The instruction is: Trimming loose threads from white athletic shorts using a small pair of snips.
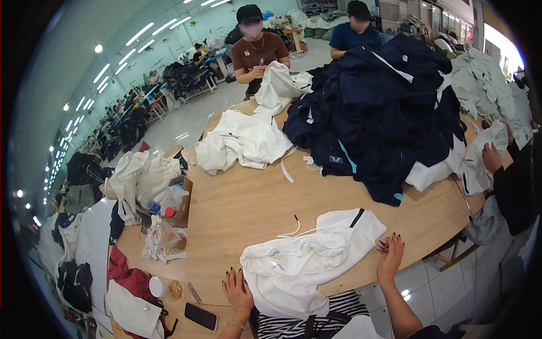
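Observation:
White drawstring pants (pixel 305 271) with a gathered elastic waistband lie in front of me, partly over the table's near edge. Their white cord (pixel 293 230), dark at its tip, trails onto the wood. Beside the waistband, my left hand (pixel 238 292) rests flat on the table with its fingers stretched, next to the fabric. To the right of the pants, my right hand (pixel 390 259) is closed around small dark thread snips (pixel 383 246), whose tips point toward the leg with a navy stripe (pixel 357 218).
A large navy garment pile (pixel 384 113) fills the table's far right; white garments (pixel 243 141) lie left of it. A cardboard box (pixel 183 203), phone (pixel 201 316) and jar (pixel 157 287) sit at left. Two people (pixel 259 56) (pixel 355 35) stand opposite; another person's hand (pixel 492 157) handles fabric at right.

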Motion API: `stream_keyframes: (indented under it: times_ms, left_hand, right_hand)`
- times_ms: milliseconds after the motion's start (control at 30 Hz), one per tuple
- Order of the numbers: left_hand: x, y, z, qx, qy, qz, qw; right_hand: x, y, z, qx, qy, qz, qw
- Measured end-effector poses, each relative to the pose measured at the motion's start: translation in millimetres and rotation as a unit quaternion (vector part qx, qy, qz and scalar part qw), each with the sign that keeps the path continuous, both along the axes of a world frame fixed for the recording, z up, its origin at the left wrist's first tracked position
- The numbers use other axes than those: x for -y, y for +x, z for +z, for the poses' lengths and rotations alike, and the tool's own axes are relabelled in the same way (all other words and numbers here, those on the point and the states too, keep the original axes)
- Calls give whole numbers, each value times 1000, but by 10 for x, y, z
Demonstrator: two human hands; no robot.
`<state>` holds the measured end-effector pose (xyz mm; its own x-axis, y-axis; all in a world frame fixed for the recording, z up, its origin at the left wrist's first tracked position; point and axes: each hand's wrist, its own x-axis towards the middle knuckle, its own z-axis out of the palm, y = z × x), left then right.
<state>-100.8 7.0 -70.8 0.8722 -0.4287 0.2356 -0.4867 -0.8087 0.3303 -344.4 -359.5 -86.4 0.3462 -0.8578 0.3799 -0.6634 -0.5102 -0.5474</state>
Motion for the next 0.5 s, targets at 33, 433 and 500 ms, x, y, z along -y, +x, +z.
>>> stream_keyframes:
  times_ms: [33, 433, 500]
  left_hand:
    - [-12, 4, -4, 4, 6, -1, 1000]
    - [-15, 14, 10, 13, 12, -15, 1000]
    - [-11, 13, -5, 19, 8, -23, 1000]
  right_hand:
    - [-5, 4, 3, 2, -4, 1, 1000]
    - [24, 41, 3, 31, -24, -20, 999]
    - [52, 30, -10, 32, -24, -25, 999]
